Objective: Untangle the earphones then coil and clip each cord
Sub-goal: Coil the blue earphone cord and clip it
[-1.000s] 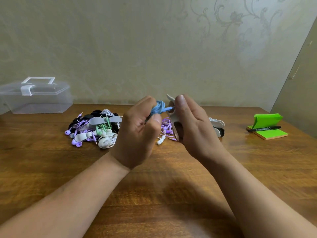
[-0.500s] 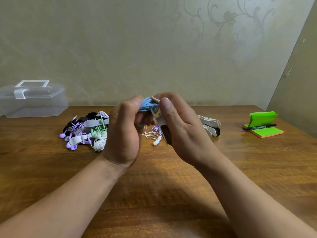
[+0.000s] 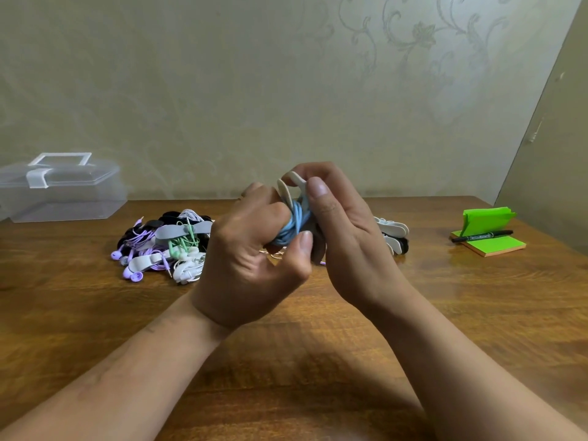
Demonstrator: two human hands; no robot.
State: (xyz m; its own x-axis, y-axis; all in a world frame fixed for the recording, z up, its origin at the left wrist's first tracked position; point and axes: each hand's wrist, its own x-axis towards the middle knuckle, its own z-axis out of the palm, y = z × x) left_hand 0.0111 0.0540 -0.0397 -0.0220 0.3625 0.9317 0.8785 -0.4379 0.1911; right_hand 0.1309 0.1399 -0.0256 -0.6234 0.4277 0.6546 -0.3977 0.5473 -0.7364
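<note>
Left hand (image 3: 251,268) grip holds the blue coiled cord (image 3: 291,229) above mid-bench; right hand (image 3: 345,230) grip pinches the white clip (image 3: 291,186) around it. Risk: loops springing loose if the left grip slackens before the clip closes, or strands caught outside it.

A home: patterned wallpaper (image 3: 413,43) behind a wooden table (image 3: 318,361).

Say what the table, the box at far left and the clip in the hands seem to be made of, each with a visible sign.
Table: wood or wood veneer, glossy; grain lines and reflections show.
Box: clear plastic; the wall shows through it, and its latch and handle are white.
Clip: probably matte soft plastic or silicone; pale flat tabs, no shine. Uncertain.
</note>
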